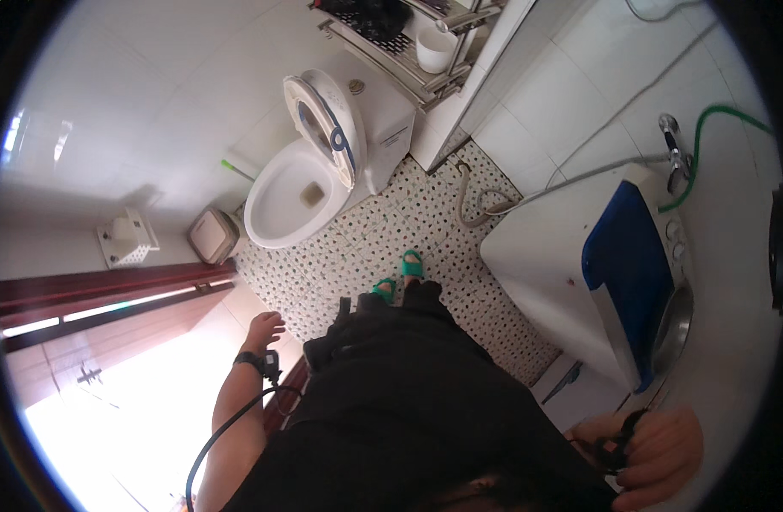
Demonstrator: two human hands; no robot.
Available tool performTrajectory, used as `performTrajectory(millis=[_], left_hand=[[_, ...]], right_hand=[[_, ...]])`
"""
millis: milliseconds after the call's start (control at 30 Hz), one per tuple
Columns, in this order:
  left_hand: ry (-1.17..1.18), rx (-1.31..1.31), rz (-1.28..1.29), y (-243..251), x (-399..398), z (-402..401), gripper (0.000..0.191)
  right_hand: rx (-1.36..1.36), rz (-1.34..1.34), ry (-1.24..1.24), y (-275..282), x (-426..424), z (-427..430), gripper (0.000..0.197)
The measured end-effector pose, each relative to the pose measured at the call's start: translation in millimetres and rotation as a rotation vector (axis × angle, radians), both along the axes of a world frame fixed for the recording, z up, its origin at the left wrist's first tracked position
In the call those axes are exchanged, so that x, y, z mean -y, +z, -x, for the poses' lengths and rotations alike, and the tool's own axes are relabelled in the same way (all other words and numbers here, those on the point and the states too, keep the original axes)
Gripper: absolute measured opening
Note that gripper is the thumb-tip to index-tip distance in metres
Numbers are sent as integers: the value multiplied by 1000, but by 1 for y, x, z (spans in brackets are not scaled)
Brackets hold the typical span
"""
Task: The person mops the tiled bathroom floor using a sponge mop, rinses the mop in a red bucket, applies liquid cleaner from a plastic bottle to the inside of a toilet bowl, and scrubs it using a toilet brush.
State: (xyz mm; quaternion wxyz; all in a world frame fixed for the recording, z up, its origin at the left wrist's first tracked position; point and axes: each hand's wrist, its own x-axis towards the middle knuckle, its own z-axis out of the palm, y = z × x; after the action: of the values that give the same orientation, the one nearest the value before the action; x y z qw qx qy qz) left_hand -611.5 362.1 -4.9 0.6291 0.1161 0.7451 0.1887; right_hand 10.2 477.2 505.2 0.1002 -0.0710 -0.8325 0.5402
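My left hand [265, 331] hangs at the left beside the doorway, fingers apart, holding nothing; a black band with a cabled device sits on its wrist. At the lower right is my right hand [661, 456], blurred, its fingers bent, with a similar band and device; whether it holds something does not show. Near it stands a white washing machine [532, 256] with a blue cover [628, 256] and a metal basin [673, 329] at its edge. A toilet bowl [283, 198] with its seat and lid [324, 125] raised stands in front of me. Green slippers [412, 264] are on my feet.
A metal rack [391, 51] holding a white bowl [435, 50] is above the toilet tank. A waste bin [213, 235] and a paper holder [128, 238] are at the left wall. A drain hose [463, 198] lies on the speckled floor; a green hose [698, 137] hangs by the tap [673, 150].
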Motion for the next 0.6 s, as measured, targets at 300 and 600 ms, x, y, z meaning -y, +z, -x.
performTrajectory(millis=[300, 600], left_hand=[[316, -94, 81, 84, 95, -70, 37], [195, -151, 41, 86, 164, -152, 39]], right_hand=[[-292, 175, 544, -98, -184, 90, 18], [-341, 560, 188, -203, -281, 130, 34]])
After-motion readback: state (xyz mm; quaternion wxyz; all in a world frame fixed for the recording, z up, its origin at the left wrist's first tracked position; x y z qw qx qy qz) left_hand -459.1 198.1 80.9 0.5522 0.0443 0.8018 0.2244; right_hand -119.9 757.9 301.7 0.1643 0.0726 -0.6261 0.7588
